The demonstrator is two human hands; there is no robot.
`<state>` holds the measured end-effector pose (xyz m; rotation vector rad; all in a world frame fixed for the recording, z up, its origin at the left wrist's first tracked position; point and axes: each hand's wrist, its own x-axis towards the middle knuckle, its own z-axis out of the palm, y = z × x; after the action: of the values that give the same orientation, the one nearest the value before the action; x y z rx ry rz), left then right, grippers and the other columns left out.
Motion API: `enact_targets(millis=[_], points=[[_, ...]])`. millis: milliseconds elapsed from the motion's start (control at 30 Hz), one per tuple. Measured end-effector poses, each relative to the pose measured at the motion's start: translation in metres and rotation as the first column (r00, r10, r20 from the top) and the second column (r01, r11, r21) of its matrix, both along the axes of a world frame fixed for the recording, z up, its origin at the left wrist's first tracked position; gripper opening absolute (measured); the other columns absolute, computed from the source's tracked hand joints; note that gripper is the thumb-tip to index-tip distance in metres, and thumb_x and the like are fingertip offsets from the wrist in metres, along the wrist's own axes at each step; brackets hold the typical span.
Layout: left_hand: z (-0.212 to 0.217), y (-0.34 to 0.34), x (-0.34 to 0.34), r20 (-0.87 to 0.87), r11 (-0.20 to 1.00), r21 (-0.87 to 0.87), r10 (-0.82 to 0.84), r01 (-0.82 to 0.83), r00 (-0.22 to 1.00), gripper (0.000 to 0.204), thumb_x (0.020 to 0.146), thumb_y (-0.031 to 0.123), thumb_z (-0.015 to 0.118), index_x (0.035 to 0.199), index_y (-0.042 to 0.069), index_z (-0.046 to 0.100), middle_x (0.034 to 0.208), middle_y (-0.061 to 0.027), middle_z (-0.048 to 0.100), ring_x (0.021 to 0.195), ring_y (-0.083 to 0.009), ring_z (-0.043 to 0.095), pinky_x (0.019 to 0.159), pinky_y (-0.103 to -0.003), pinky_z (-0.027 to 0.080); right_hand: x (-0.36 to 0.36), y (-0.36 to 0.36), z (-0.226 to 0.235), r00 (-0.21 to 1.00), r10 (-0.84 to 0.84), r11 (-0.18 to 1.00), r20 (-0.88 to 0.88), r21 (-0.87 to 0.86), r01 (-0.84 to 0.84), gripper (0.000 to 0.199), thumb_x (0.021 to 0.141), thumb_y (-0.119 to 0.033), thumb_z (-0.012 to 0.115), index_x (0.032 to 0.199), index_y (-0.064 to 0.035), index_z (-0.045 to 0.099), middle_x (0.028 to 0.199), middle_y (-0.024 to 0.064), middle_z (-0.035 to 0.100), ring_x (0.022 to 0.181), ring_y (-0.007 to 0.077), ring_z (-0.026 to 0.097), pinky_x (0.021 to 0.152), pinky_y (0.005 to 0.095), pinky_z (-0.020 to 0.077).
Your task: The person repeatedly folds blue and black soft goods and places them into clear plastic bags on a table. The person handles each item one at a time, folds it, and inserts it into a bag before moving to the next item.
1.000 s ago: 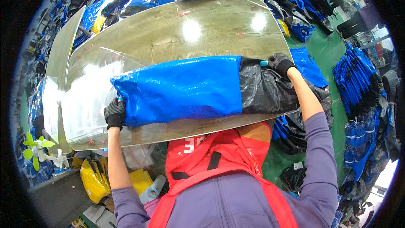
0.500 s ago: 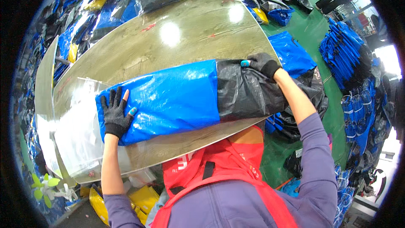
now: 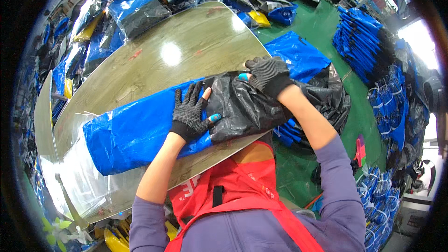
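A folded blue-and-black plastic sheet lies lengthwise across the tabletop, blue at its left end and black at its right. My left hand, in a black dotted glove with some bare fingertips, lies spread on the blue part beside the black seam. At the far edge of the black part, my right hand is closed with its fingers curled and its blue-wrapped thumb near them, gripping the black material. Clear plastic lies under the sheet's left end.
Bagged blue-and-black goods are heaped beyond the table. Another blue sheet with crumpled black material is at the table's right. Tied blue bundles stand on the green floor. A red apron borders the table's near edge.
My left hand has slid right along the sheet, from its left end to near the black seam. The view has shifted, and the right hand's fingers look more curled.
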<state>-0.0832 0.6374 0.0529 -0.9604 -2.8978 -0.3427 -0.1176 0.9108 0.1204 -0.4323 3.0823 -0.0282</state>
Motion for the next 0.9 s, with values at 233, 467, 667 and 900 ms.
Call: enact_targets(millis=[233, 467, 667, 900], points=[[0.009, 0.035, -0.013, -0.149, 0.967, 0.109, -0.213, 0.230, 0.966, 0.099, 0.073, 0.076, 0.050, 0.141, 0.005, 0.037, 0.145, -0.0269, 0.033, 0.138, -0.0419, 0.025, 0.113, -0.056, 0.011, 0.046, 0.043, -0.026, 0.992, 0.108, 0.923, -0.069, -0.364, -0.126, 0.043, 0.090, -0.040, 0.055, 0.128, -0.0195, 0.058, 0.129, 0.0145, 0.056, 0.112, 0.0336, 0.057, 0.095, 0.0410, 0.0446], [0.012, 0.075, 0.010, 0.019, 0.981, 0.064, -0.184, 0.182, 0.983, 0.106, 0.065, 0.076, 0.058, 0.141, 0.005, 0.037, 0.145, -0.0252, 0.033, 0.137, -0.0419, 0.025, 0.112, -0.061, 0.007, 0.145, 0.119, -0.082, 0.853, -0.391, -0.669, 0.345, -0.743, -0.007, 0.048, 0.095, -0.035, 0.051, 0.130, -0.0025, 0.049, 0.121, 0.0168, 0.059, 0.111, 0.0298, 0.056, 0.095, 0.0446, 0.0449], [-0.009, 0.094, 0.023, -0.071, 0.966, 0.184, -0.172, 0.182, 0.983, 0.103, 0.066, 0.073, 0.060, 0.140, 0.005, 0.037, 0.144, -0.0259, 0.033, 0.137, -0.0441, 0.023, 0.112, -0.061, 0.003, 0.152, 0.024, -0.010, 0.872, -0.421, -0.116, 0.250, -0.968, 0.222, 0.051, 0.088, -0.032, 0.056, 0.130, -0.0034, 0.049, 0.130, 0.0194, 0.052, 0.123, 0.0383, 0.046, 0.106, 0.0513, 0.0315], [-0.021, -0.012, 0.057, 0.386, 0.784, 0.549, -0.546, 0.291, 0.744, 0.069, 0.080, 0.046, 0.060, 0.135, 0.006, 0.046, 0.141, -0.0214, 0.042, 0.133, -0.0344, 0.037, 0.114, -0.045, 0.024, 0.102, -0.143, 0.004, 0.922, 0.083, 0.822, -0.379, -0.497, -0.279, 0.064, 0.065, -0.039, 0.070, 0.123, -0.0140, 0.059, 0.124, 0.0169, 0.053, 0.125, 0.0419, 0.040, 0.108, 0.0612, 0.0197]])
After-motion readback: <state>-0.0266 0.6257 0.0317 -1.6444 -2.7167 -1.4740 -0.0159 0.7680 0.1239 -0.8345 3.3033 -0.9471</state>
